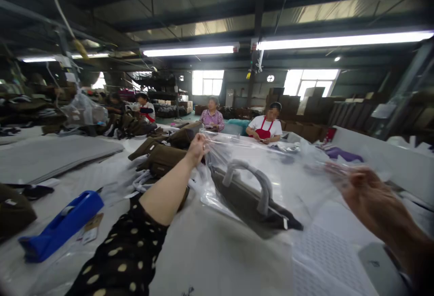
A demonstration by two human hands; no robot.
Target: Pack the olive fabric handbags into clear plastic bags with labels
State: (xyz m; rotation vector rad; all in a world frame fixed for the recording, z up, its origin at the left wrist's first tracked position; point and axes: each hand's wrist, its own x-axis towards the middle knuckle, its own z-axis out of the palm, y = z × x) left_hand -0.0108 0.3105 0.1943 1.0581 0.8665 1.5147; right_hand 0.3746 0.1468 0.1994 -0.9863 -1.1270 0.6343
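Nearest the camera, a black sleeve with pale dots crosses the near part of the white tabletop, and out of it the left hand reaches forward, its fingers pinched tight on the rim of some clear plastic. The right hand, blurred, grips the other side of that plastic, so it spans the gap between them. The dark handbag lies tilted on the tabletop between the hands, its wrapped handles upward, with the plastic about it; how far it sits inside, I cannot tell. Toward the tabletop's near left corner is a blue tape dispenser, just beside a small card. Toward the near right corner lies a white sheet with rows of marks. More brown bags lie beyond the left forearm, and past the far edge sits a co-worker in a red apron.
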